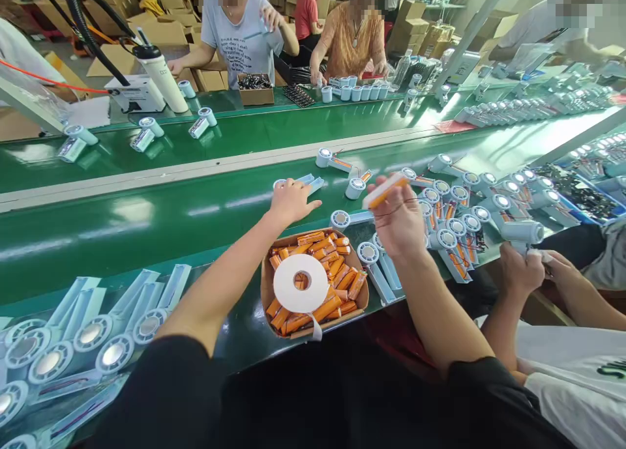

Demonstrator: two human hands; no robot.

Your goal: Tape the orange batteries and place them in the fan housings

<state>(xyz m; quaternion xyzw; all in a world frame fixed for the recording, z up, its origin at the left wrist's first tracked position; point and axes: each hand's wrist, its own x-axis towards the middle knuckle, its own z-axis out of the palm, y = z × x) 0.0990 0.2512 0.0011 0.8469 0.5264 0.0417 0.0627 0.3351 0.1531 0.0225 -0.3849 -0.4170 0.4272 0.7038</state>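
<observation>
My left hand [293, 201] reaches over a light blue fan housing [315, 183] on the green belt, thumb stretched out to the side. Its fingertips are partly hidden, and whether they touch the housing is unclear. Raised with the palm towards me, my right hand [403, 224] holds an orange battery [388, 189] with a white strip along it and thin dark wires. Between my forearms stands a cardboard box [267, 283] of orange-wrapped batteries [349, 279]. A roll of white tape [288, 291] lies on top of them, its loose end hanging over the box's front.
Light blue fan housings [92, 332] lie at the left. More fans [445, 237], several with orange batteries in their handles, crowd the right. A co-worker's hands [523, 266] hold a fan at the right. Two people work across the belt [122, 221], near a white tumbler [163, 77].
</observation>
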